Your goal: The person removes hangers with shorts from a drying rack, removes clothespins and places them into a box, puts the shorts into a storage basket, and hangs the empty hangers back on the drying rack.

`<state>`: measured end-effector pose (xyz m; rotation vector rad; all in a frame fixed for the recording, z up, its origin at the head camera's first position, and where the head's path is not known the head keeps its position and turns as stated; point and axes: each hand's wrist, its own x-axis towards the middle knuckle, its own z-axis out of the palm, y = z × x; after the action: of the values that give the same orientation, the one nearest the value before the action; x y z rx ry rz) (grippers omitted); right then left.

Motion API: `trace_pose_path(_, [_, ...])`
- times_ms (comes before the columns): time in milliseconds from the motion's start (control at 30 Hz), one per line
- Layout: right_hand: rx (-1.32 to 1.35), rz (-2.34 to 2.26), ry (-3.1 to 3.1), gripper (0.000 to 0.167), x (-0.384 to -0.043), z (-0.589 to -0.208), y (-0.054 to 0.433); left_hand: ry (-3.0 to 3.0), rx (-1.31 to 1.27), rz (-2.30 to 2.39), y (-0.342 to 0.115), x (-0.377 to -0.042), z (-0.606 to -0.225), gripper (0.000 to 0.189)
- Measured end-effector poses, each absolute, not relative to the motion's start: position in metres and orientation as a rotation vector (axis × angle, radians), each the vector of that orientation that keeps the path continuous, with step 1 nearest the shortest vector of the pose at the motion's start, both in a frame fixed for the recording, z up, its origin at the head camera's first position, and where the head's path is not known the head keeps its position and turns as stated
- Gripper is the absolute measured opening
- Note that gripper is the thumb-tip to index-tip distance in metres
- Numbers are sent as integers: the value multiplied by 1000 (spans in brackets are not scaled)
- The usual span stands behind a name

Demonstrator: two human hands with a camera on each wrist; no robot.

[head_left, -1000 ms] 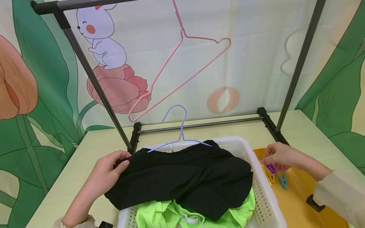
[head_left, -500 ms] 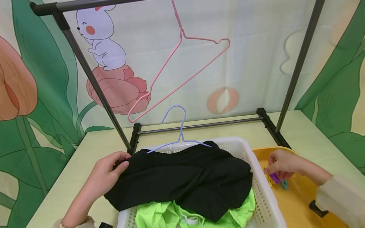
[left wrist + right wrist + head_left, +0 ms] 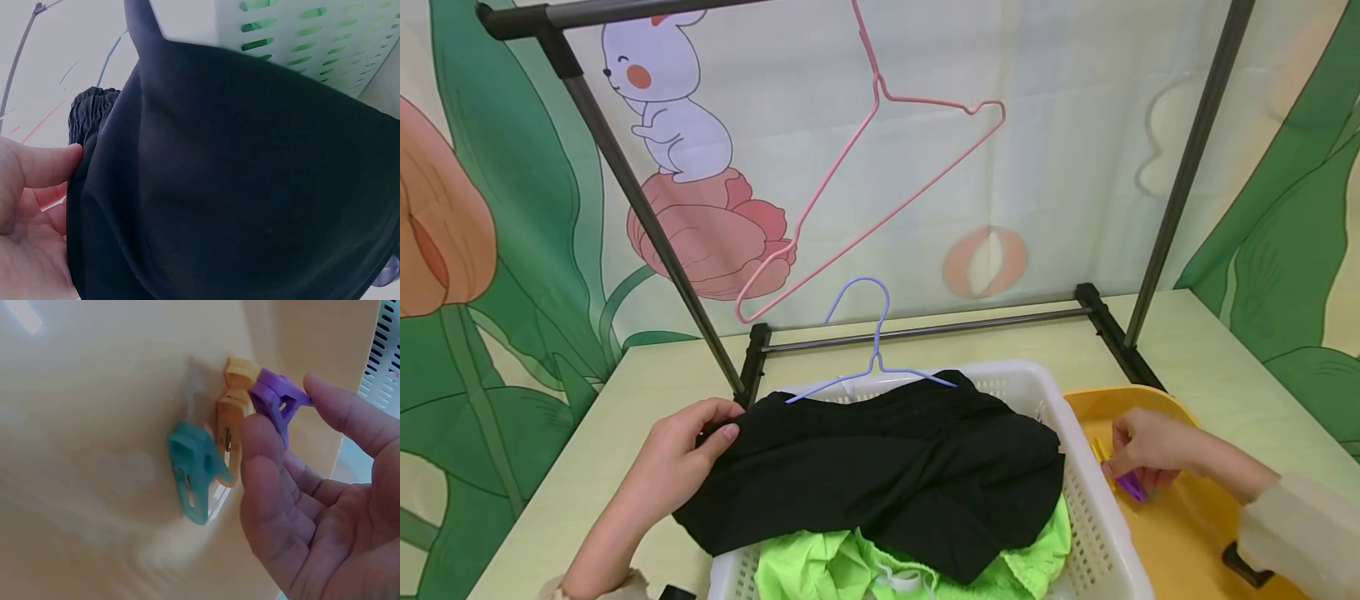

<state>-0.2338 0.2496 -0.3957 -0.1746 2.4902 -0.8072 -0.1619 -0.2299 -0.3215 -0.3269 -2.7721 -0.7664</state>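
Observation:
My left hand pinches the left edge of a black garment with a gathered elastic waistband. The garment is draped over a white laundry basket, and a blue wire hanger stands up from its top edge, its lower part hidden by the cloth. At the right, my right hand is over a yellow tray. Between its thumb and finger it pinches a purple clothespin. Right beside those fingertips, a teal clothespin and a yellow clothespin lie in the tray.
Bright green clothing fills the white basket under the black cloth. Behind it, a dark metal rack stands on the table, and a pink hanger hangs from above. A patterned curtain closes off the back.
My right hand has moved slightly down and right, lower over the tray, with the purple clothespin in its fingers. The left hand and the black garment stay where they were.

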Motion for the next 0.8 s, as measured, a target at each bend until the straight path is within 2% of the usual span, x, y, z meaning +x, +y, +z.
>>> trace_pose_path(800, [-151, -729, 2494, 35, -223, -407, 251, -2781, -327, -763, -230, -163, -322, 15])
